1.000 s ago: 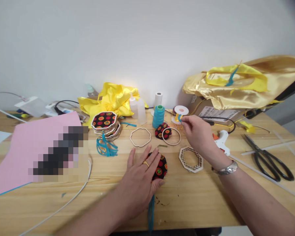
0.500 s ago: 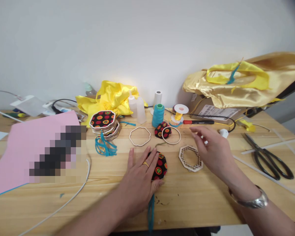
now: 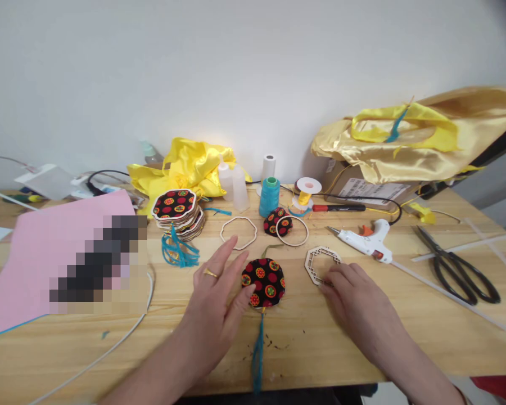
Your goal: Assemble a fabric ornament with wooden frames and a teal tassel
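A round black pad with red and yellow dots [image 3: 263, 282] lies on the wooden table [image 3: 362, 349], a teal tassel [image 3: 258, 354] trailing from it toward me. My left hand [image 3: 216, 304] rests just left of the pad, fingers stretched out, thumb touching its edge. My right hand [image 3: 360, 312] lies flat on the table, fingertips on the near edge of an octagonal wooden frame [image 3: 320, 263]. Neither hand holds anything.
Behind stand a stack of patterned pads [image 3: 177, 211], a scalloped ring [image 3: 238, 232], a round ring [image 3: 293, 230], a teal thread spool [image 3: 270, 197], a glue gun [image 3: 369, 239], scissors [image 3: 459, 264], pink paper [image 3: 37, 247], yellow satin [image 3: 185, 166] and a gold bag [image 3: 421, 140].
My left hand slid off the dotted pad to its left, uncovering it. My right hand left the yellow ribbon spool at the back and came down onto the octagonal frame.
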`<move>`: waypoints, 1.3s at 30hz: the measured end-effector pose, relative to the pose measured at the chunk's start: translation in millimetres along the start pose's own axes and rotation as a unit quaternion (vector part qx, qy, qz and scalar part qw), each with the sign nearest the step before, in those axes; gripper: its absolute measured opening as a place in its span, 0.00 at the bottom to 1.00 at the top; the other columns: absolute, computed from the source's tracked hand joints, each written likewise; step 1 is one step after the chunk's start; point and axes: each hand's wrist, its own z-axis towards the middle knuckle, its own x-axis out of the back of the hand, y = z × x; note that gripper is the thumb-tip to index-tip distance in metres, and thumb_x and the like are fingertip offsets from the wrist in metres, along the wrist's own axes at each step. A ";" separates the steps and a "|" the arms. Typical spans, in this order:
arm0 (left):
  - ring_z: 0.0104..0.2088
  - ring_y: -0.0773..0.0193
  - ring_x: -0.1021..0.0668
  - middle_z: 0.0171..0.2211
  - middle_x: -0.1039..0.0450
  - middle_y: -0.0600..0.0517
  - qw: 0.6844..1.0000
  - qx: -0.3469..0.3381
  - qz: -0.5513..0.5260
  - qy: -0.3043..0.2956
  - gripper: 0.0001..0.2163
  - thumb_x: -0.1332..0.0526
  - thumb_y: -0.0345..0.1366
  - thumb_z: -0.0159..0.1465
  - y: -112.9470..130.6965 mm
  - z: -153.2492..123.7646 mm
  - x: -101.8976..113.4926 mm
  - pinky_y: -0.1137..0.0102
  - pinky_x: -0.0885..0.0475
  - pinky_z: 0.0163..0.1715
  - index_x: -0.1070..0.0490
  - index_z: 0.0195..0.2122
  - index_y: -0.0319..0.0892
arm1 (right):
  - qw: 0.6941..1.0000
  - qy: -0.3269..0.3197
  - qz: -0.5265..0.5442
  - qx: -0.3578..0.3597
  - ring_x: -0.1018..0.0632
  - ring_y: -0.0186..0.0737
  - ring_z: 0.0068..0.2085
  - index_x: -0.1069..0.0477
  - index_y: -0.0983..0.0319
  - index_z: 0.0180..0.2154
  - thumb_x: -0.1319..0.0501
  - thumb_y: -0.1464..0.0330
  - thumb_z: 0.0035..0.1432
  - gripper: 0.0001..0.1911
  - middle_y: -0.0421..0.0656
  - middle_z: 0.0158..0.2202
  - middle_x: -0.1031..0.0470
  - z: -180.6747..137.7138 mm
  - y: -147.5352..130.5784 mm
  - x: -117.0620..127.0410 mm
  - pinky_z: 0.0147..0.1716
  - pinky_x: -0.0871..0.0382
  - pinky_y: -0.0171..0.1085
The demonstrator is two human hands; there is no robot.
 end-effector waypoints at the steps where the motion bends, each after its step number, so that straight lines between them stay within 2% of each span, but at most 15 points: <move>1: 0.60 0.55 0.37 0.61 0.42 0.41 0.999 0.027 -0.042 0.015 0.17 0.48 0.34 0.65 -0.1 -0.6 2.7 0.56 0.36 0.55 0.37 0.55 0.42 | 1.000 0.004 -0.010 0.006 0.30 0.45 0.32 0.31 0.64 0.28 0.45 0.73 0.59 0.09 0.46 0.28 0.29 -0.6 -0.2 -4.0 0.32 0.31 0.43; 4: 0.49 0.60 0.26 0.52 0.31 0.46 0.980 0.100 -0.169 0.010 0.12 0.46 0.34 0.64 1.9 -2.4 4.8 0.65 0.27 0.45 0.30 0.48 0.45 | 0.999 0.005 -0.031 0.009 0.30 0.46 0.32 0.31 0.65 0.27 0.46 0.76 0.58 0.09 0.47 0.28 0.29 -2.2 -3.1 -12.7 0.33 0.32 0.44; 7: 0.46 0.62 0.24 0.48 0.27 0.48 0.957 0.138 -0.256 -0.015 0.11 0.45 0.34 0.62 6.6 -2.3 2.5 0.68 0.25 0.42 0.28 0.45 0.44 | 1.000 -0.003 -0.011 -0.003 0.30 0.46 0.34 0.30 0.64 0.29 0.46 0.78 0.56 0.08 0.48 0.31 0.28 -2.1 -9.2 -10.0 0.35 0.32 0.45; 10: 0.46 0.62 0.24 0.45 0.25 0.49 0.948 0.148 -0.283 -0.004 0.10 0.44 0.33 0.61 9.3 -0.9 2.8 0.69 0.27 0.45 0.26 0.42 0.43 | 1.000 0.004 0.012 -0.008 0.30 0.47 0.34 0.31 0.64 0.31 0.42 0.73 0.57 0.03 0.48 0.32 0.28 -2.5 -14.8 1.6 0.33 0.31 0.45; 12: 0.40 0.64 0.22 0.39 0.23 0.51 0.944 0.171 -0.281 -0.001 0.08 0.44 0.35 0.61 8.5 -0.7 5.0 0.71 0.27 0.40 0.25 0.37 0.43 | 1.000 -0.003 0.016 -0.003 0.30 0.48 0.34 0.31 0.64 0.32 0.40 0.68 0.56 0.05 0.48 0.32 0.29 -5.1 -16.2 7.7 0.31 0.31 0.46; 15: 0.24 0.68 0.26 0.21 0.28 0.57 0.937 0.228 -0.265 -0.020 0.10 0.44 0.39 0.62 5.7 -3.0 8.1 0.76 0.30 0.25 0.27 0.27 0.43 | 1.000 -0.024 0.003 -0.001 0.30 0.49 0.34 0.31 0.64 0.31 0.40 0.68 0.56 0.06 0.49 0.32 0.29 -11.3 -14.9 6.3 0.30 0.31 0.46; 18: 0.17 0.71 0.34 0.14 0.39 0.60 0.934 0.260 -0.244 -0.034 0.14 0.43 0.43 0.61 3.9 -7.5 8.3 0.77 0.38 0.18 0.31 0.21 0.43 | 1.000 -0.020 -0.005 -0.004 0.30 0.48 0.33 0.32 0.64 0.29 0.46 0.69 0.60 0.08 0.48 0.29 0.31 -15.2 -12.7 -2.9 0.30 0.31 0.46; 21: 0.15 0.71 0.38 0.11 0.44 0.59 0.928 0.269 -0.254 -0.041 0.19 0.44 0.47 0.60 4.4 -9.3 6.4 0.76 0.42 0.16 0.37 0.15 0.42 | 1.000 0.025 -0.005 -0.002 0.30 0.46 0.32 0.33 0.65 0.28 0.50 0.69 0.64 0.14 0.48 0.28 0.31 -12.9 -14.9 -5.4 0.31 0.32 0.45; 23: 0.15 0.71 0.37 0.11 0.42 0.58 0.917 0.277 -0.281 -0.054 0.21 0.44 0.48 0.60 6.4 -7.0 5.2 0.76 0.42 0.16 0.37 0.14 0.42 | 0.998 0.064 0.007 0.016 0.30 0.45 0.32 0.32 0.65 0.28 0.51 0.69 0.64 0.15 0.48 0.28 0.31 -8.3 -21.0 -0.4 0.32 0.32 0.44; 26: 0.17 0.71 0.34 0.20 0.29 0.54 0.880 0.298 -0.361 -0.078 0.15 0.42 0.47 0.58 12.4 -0.9 3.9 0.76 0.39 0.18 0.26 0.26 0.40 | 0.993 0.094 0.037 0.053 0.30 0.44 0.34 0.32 0.66 0.30 0.51 0.70 0.65 0.14 0.48 0.30 0.29 0.2 -37.1 10.3 0.34 0.34 0.43; 29: 0.17 0.72 0.35 0.31 0.24 0.51 0.825 0.316 -0.456 -0.108 0.16 0.39 0.45 0.56 20.0 4.0 1.9 0.77 0.39 0.17 0.26 0.42 0.41 | 0.990 0.096 0.065 0.079 0.30 0.45 0.34 0.30 0.67 0.32 0.51 0.70 0.65 0.14 0.49 0.31 0.28 7.3 -57.1 15.9 0.32 0.36 0.43; 31: 0.17 0.74 0.37 0.31 0.24 0.51 0.798 0.321 -0.493 -0.128 0.16 0.37 0.43 0.55 23.6 5.9 0.0 0.78 0.41 0.16 0.27 0.42 0.42 | 0.988 0.096 0.080 0.095 0.30 0.45 0.33 0.30 0.67 0.33 0.52 0.72 0.64 0.13 0.49 0.32 0.27 9.6 -68.6 16.0 0.31 0.36 0.43; 33: 0.17 0.74 0.38 0.24 0.28 0.54 0.792 0.325 -0.500 -0.129 0.12 0.36 0.42 0.55 24.0 6.9 -1.6 0.79 0.43 0.16 0.25 0.36 0.40 | 0.986 0.088 0.090 0.110 0.29 0.46 0.35 0.29 0.67 0.35 0.51 0.72 0.64 0.12 0.49 0.33 0.27 9.9 -74.8 15.1 0.32 0.35 0.44; 36: 0.18 0.74 0.37 0.20 0.33 0.56 0.797 0.337 -0.488 -0.116 0.11 0.35 0.43 0.55 16.2 5.6 -2.3 0.79 0.43 0.16 0.26 0.29 0.39 | 0.983 0.069 0.103 0.135 0.29 0.47 0.41 0.30 0.67 0.42 0.48 0.70 0.63 0.11 0.50 0.40 0.27 9.5 -65.1 16.0 0.39 0.34 0.45; 39: 0.19 0.74 0.36 0.20 0.33 0.56 0.797 0.348 -0.480 -0.113 0.11 0.37 0.44 0.57 0.2 0.8 -0.9 0.80 0.44 0.17 0.26 0.32 0.40 | 0.986 0.103 0.057 0.118 0.29 0.45 0.43 0.30 0.64 0.42 0.49 0.74 0.62 0.11 0.49 0.41 0.27 13.6 -25.4 24.2 0.41 0.34 0.44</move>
